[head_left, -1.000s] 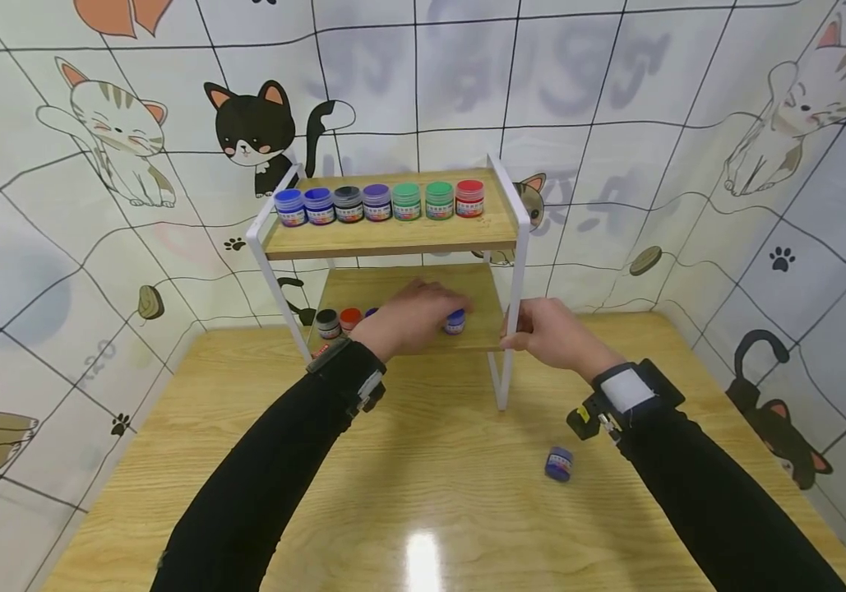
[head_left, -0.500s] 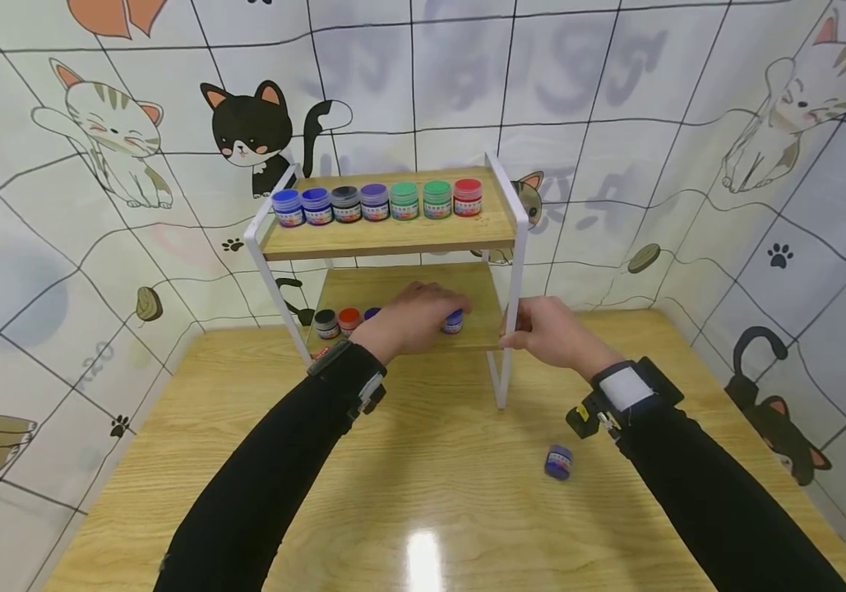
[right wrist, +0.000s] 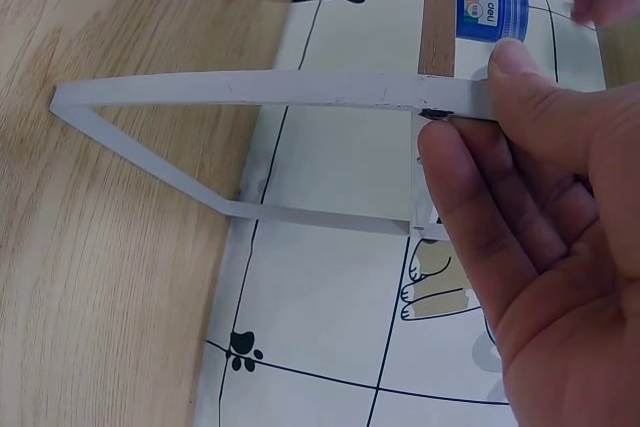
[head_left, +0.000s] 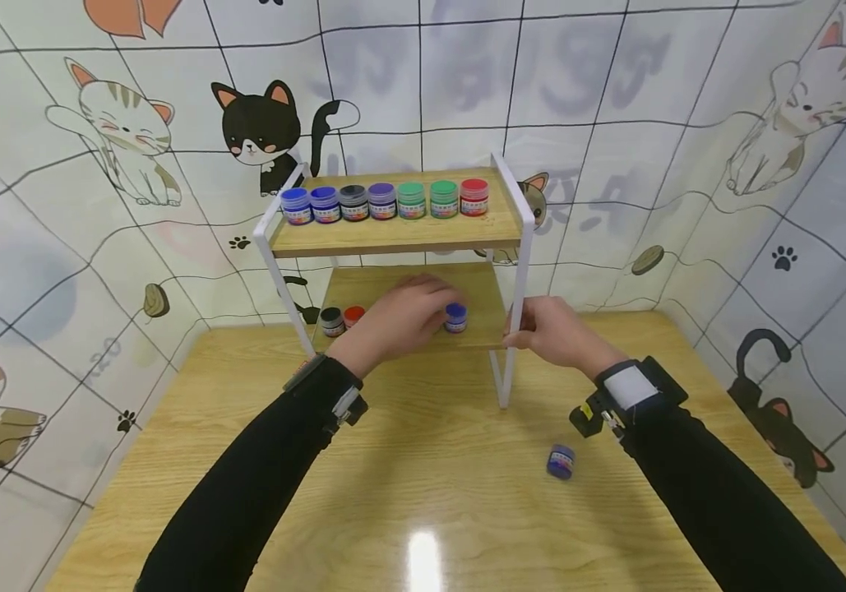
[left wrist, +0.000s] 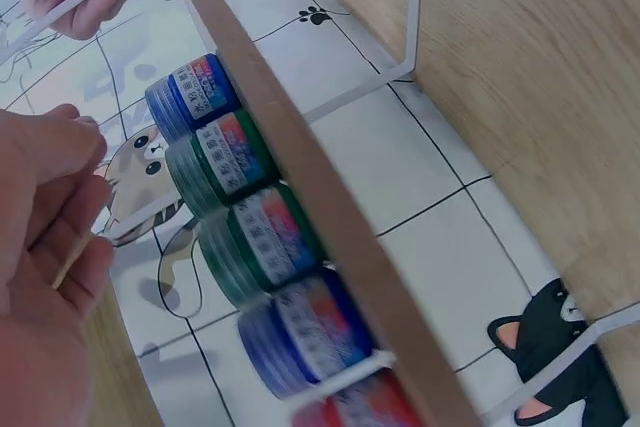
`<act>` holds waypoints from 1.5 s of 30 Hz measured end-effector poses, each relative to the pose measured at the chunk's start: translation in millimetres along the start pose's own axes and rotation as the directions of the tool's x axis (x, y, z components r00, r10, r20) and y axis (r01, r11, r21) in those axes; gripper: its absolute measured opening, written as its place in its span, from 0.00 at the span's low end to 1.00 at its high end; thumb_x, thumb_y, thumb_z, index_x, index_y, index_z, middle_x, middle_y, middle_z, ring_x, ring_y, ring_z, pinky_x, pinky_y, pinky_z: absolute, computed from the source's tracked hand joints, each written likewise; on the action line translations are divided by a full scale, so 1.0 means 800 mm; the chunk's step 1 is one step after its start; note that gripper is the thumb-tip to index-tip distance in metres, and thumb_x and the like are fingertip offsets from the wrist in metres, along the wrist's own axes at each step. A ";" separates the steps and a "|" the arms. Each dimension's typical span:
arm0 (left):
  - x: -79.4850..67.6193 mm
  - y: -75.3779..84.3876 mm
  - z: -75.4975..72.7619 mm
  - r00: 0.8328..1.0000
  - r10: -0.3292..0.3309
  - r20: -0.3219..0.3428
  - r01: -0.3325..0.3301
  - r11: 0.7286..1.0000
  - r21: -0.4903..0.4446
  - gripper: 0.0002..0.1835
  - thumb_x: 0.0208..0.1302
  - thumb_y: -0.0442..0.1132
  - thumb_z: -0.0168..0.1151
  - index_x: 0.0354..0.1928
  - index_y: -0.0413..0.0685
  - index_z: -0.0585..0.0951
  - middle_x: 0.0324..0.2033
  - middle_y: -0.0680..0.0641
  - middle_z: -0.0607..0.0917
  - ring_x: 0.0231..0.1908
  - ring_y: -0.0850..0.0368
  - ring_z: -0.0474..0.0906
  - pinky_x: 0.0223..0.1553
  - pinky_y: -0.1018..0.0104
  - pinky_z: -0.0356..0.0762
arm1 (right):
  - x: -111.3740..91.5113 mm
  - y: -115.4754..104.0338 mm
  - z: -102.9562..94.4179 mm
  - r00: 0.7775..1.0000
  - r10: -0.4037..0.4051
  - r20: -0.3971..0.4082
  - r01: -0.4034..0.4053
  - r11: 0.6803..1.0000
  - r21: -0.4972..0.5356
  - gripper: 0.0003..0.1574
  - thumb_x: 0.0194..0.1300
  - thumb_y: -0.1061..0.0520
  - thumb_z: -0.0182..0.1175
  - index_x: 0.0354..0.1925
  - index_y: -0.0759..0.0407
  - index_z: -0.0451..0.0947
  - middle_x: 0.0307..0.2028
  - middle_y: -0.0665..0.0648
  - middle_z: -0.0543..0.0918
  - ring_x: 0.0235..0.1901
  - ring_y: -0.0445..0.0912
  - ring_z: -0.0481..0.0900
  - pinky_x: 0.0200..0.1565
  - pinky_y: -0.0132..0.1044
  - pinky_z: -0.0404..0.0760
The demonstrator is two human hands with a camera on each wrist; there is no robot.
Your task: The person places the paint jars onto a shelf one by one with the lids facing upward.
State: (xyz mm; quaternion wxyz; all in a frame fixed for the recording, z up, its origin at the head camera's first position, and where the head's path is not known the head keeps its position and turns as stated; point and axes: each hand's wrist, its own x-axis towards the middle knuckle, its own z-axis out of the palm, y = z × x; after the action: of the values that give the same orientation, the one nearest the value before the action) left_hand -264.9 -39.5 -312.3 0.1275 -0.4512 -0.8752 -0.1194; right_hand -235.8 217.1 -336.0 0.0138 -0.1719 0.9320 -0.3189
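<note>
My left hand (head_left: 409, 316) is over the lower board (head_left: 478, 284) of a two-tier shelf rack, beside a blue paint jar (head_left: 455, 319) that stands near the board's right end. In the left wrist view its loosely bent fingers (left wrist: 75, 202) hold nothing and are apart from the jars, among them two green jars (left wrist: 262, 245). At the rack's right side my right hand (head_left: 552, 330) pinches the white frame (right wrist: 250, 88) between thumb and fingers, where the lower board meets it. A black jar (head_left: 331, 321) and a red jar (head_left: 353, 316) show left of my left forearm.
Along the upper board (head_left: 393, 238) runs a row of blue, black, purple, green and red paint jars (head_left: 411, 201). One blue-purple jar (head_left: 561, 462) is on the table (head_left: 363, 493) at front right. A cat-print cloth (head_left: 615, 156) hangs behind the rack.
My left hand has let go of the blue jar and shifted slightly left, showing more of it. My right hand keeps its grip on the rack frame.
</note>
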 end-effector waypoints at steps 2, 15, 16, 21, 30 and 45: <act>-0.015 -0.003 0.000 0.998 0.035 -0.045 -0.035 0.999 0.002 0.15 0.70 0.36 0.57 0.56 0.52 0.79 0.53 0.52 0.83 0.59 0.55 0.75 0.66 0.59 0.69 | 0.000 0.000 0.000 1.000 -0.004 0.009 0.004 1.000 0.001 0.04 0.63 0.60 0.65 0.37 0.60 0.80 0.33 0.56 0.86 0.35 0.46 0.83 0.39 0.41 0.83; -0.105 -0.016 0.005 0.988 0.055 -0.147 -0.065 0.995 -0.069 0.09 0.68 0.36 0.61 0.47 0.48 0.84 0.40 0.52 0.86 0.42 0.58 0.81 0.45 0.64 0.80 | -0.012 0.003 -0.011 0.998 -0.064 0.024 0.066 0.996 -0.063 0.12 0.60 0.62 0.67 0.42 0.62 0.78 0.36 0.56 0.85 0.38 0.48 0.83 0.44 0.46 0.81; -0.113 -0.017 0.004 0.991 0.028 -0.134 -0.037 0.997 -0.071 0.08 0.68 0.37 0.61 0.47 0.49 0.84 0.40 0.52 0.86 0.41 0.59 0.81 0.44 0.65 0.80 | -0.015 0.004 -0.012 0.998 -0.062 0.027 0.064 0.995 -0.075 0.12 0.60 0.62 0.68 0.42 0.62 0.78 0.36 0.56 0.85 0.38 0.48 0.83 0.44 0.47 0.81; -0.151 -0.026 -0.002 0.995 -0.096 -0.034 0.091 0.989 -0.117 0.07 0.67 0.36 0.62 0.45 0.51 0.84 0.39 0.53 0.87 0.38 0.63 0.81 0.40 0.67 0.81 | -0.026 0.018 -0.011 0.994 -0.069 0.080 0.081 0.983 -0.166 0.11 0.59 0.62 0.68 0.40 0.60 0.77 0.37 0.56 0.83 0.37 0.46 0.80 0.43 0.44 0.80; -0.198 -0.054 -0.008 0.965 -0.262 -0.016 0.259 0.960 -0.108 0.03 0.66 0.40 0.63 0.40 0.56 0.83 0.29 0.60 0.82 0.29 0.68 0.74 0.31 0.70 0.73 | -0.052 0.047 0.010 0.966 -0.098 0.239 0.136 0.980 -0.148 0.09 0.59 0.66 0.66 0.35 0.54 0.80 0.33 0.50 0.83 0.36 0.42 0.77 0.40 0.38 0.78; -0.225 -0.075 -0.001 0.823 -0.565 -0.055 0.552 0.820 -0.152 0.11 0.69 0.45 0.60 0.45 0.47 0.80 0.30 0.49 0.83 0.28 0.58 0.76 0.28 0.65 0.71 | -0.093 0.070 0.026 0.858 0.162 0.488 -0.115 0.985 -0.125 0.24 0.53 0.74 0.64 0.46 0.54 0.81 0.43 0.57 0.80 0.39 0.47 0.76 0.42 0.40 0.78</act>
State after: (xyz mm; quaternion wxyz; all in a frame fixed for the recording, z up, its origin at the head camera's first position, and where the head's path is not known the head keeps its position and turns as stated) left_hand -213.3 -210.2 -376.6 0.1001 -0.1756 -0.9521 -0.2297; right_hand -180.5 270.1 -392.3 0.2677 -0.1809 0.9207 -0.2190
